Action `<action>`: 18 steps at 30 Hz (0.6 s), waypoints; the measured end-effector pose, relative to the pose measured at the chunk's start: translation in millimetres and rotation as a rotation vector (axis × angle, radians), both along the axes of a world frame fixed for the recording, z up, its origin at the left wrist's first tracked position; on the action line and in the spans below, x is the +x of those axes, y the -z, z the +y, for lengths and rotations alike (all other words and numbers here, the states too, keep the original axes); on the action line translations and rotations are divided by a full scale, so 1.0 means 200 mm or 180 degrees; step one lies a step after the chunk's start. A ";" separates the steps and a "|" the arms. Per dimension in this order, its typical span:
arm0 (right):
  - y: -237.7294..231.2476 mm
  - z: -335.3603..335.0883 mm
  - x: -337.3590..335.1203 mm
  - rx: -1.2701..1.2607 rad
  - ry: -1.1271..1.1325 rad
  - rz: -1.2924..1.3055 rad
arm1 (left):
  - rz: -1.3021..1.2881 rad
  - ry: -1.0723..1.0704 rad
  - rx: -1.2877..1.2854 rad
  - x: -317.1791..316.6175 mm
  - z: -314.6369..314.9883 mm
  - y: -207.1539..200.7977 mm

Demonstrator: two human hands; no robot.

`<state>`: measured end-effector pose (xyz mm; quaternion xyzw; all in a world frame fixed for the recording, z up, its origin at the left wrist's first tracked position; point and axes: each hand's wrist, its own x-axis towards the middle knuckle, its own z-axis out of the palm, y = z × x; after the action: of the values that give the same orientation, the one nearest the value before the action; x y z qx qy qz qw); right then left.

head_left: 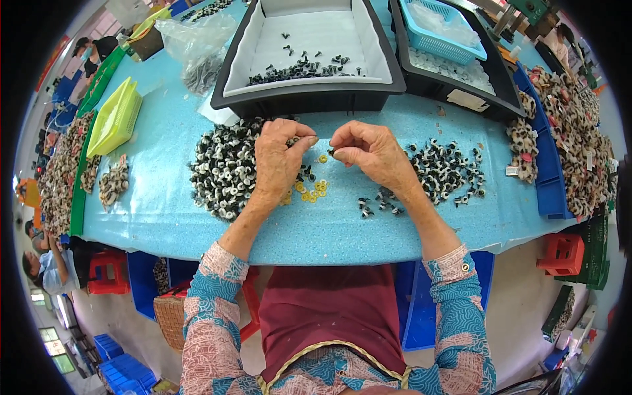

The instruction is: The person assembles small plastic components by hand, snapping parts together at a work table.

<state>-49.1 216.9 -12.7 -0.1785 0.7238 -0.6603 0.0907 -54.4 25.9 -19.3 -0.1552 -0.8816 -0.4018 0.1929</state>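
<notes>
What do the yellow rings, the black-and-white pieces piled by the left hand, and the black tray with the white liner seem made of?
Yellow rings: probably plastic, from their even, bright colour; rubber is possible, and the finish is too small to judge.
Black-and-white pieces: likely moulded plastic, being small and uniform.
Black tray: apparently rigid plastic with a smooth, dull finish; its walls look thick and evenly coloured.
</notes>
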 end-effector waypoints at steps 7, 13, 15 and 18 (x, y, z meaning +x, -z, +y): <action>-0.04 -0.04 0.02 0.0059 0.0021 0.0222 | -0.0884 0.0290 0.1268 0.08 0.05 -0.04; -0.03 -0.03 0.01 0.0114 0.0121 0.0178 | -0.1582 0.0562 0.1846 0.08 0.05 -0.05; -0.02 -0.03 0.01 0.0389 0.0084 0.0369 | -0.1730 0.0604 0.1934 0.08 0.04 -0.05; -0.01 -0.02 0.00 0.0904 0.0143 0.1418 | -0.2045 0.0586 0.2341 0.08 0.03 -0.06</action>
<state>-49.0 212.0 -9.9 -0.2888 0.8151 -0.4984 -0.0615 -38.0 32.4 -7.6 -0.0224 -0.6790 -0.7291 -0.0828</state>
